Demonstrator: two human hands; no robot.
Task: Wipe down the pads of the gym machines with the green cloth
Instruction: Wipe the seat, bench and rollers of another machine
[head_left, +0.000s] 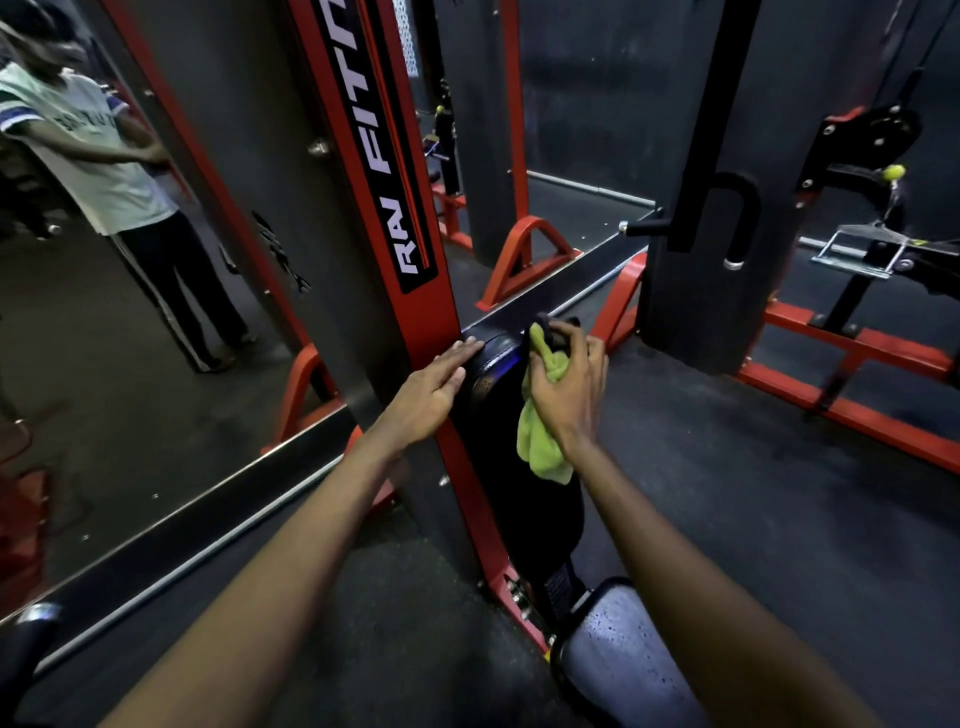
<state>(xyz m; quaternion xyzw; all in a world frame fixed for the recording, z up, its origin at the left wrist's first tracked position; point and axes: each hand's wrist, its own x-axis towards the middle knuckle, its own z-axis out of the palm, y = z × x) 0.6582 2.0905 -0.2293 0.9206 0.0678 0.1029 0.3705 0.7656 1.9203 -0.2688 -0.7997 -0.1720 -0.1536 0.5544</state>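
Head view, right hand (569, 387) fingers gripping green cloth (543, 449) on pad (524, 509), left hand (428, 387) fingers flat.

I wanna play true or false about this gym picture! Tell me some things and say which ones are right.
1. The right hand holds the green cloth. True.
2. The left hand holds a bottle. False: it holds nothing, and its straight fingers rest on the black pad.
3. The cloth touches the pad. True.
4. The machine's frame is blue. False: it is red.
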